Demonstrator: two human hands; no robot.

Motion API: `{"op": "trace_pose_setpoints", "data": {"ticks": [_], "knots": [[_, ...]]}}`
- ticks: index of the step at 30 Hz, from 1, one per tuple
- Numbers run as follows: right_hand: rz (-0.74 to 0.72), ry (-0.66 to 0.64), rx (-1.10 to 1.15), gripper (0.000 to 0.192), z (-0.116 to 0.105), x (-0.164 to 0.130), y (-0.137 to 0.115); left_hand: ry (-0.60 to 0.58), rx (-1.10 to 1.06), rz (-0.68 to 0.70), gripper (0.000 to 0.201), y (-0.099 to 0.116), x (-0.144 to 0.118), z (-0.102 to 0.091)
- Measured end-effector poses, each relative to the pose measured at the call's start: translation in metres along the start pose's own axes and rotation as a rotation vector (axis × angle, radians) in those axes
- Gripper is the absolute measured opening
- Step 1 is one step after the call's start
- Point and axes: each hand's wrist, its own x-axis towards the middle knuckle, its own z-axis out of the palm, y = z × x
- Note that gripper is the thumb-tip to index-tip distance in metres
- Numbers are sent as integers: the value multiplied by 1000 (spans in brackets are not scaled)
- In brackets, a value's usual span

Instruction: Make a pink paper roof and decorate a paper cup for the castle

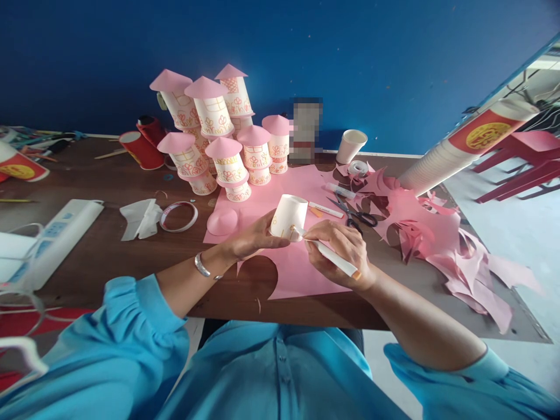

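Observation:
My left hand (256, 238) is closed around a white paper cup (289, 213), held bottom-up and a little tilted over the pink paper. Small yellow-orange drawn marks show on the cup's side. In my right hand (339, 251) is a white marker pen (335, 259) with an orange end, its tip at the cup's wall. Just behind lies a second marker (326, 210), white with red print, on the pink sheet (301, 280). Further back stand several decorated cup towers (227, 169) with pink cone roofs and drawn flowers. A loose pink cone (223, 221) rests left of the cup.
Black scissors (361, 219), a glue tube (341, 191) and pink paper scraps (437, 233) lie to the right, near a leaning stack of cups (464, 151). Leftward are a tape roll (178, 217), crumpled white paper (140, 219) and a power strip (56, 245). A blue wall (280, 46) closes the back.

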Motion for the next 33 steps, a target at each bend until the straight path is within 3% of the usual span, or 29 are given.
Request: {"op": "trace_pose_setpoints", "data": {"ticks": [33], "knots": [[-1,38,-65,17,1,1,-1,-25,-60,26,55,0,-1,0]]}}
